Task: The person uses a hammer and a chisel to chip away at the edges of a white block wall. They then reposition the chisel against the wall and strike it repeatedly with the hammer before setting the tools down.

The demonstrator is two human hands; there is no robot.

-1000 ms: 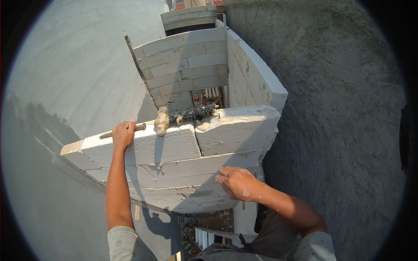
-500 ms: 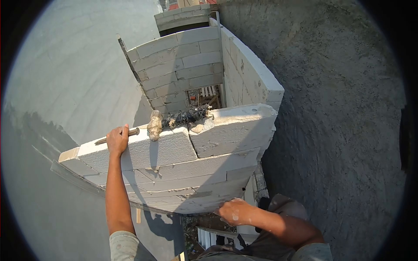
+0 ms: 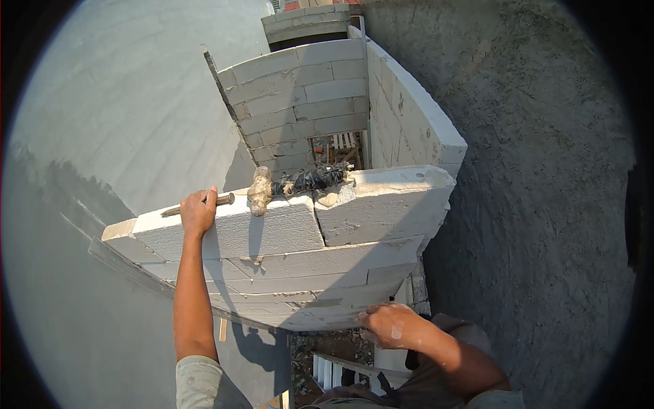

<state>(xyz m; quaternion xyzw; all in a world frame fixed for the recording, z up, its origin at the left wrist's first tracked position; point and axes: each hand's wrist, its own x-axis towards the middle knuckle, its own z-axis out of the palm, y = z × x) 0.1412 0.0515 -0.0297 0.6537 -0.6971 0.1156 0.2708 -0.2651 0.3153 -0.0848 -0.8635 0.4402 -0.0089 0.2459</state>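
Observation:
A steel chisel [image 3: 225, 199] lies along the top of the pale block wall [image 3: 262, 232], with my left hand [image 3: 198, 211] wrapped around its middle. Just right of it, a hammer [image 3: 259, 193] rests on the wall top. Its head is crusted with mortar and its handle is wrapped in black tape. My right hand [image 3: 394, 326] is closed in a loose fist low in front of the wall, close to my body. White dust marks its back. Whatever its fingers may hold is hidden.
Beyond stand more block walls, a back wall [image 3: 300, 88] and a side wall [image 3: 415, 102]. A wooden pallet [image 3: 344, 141] shows below between them. Rough grey plaster [image 3: 538, 157] rises at right. White strips [image 3: 323, 371] lie far below near my legs.
The whole view has shifted, so the wall, hammer and hands appear farther right. My left hand still grips the chisel, and my right hand stays closed.

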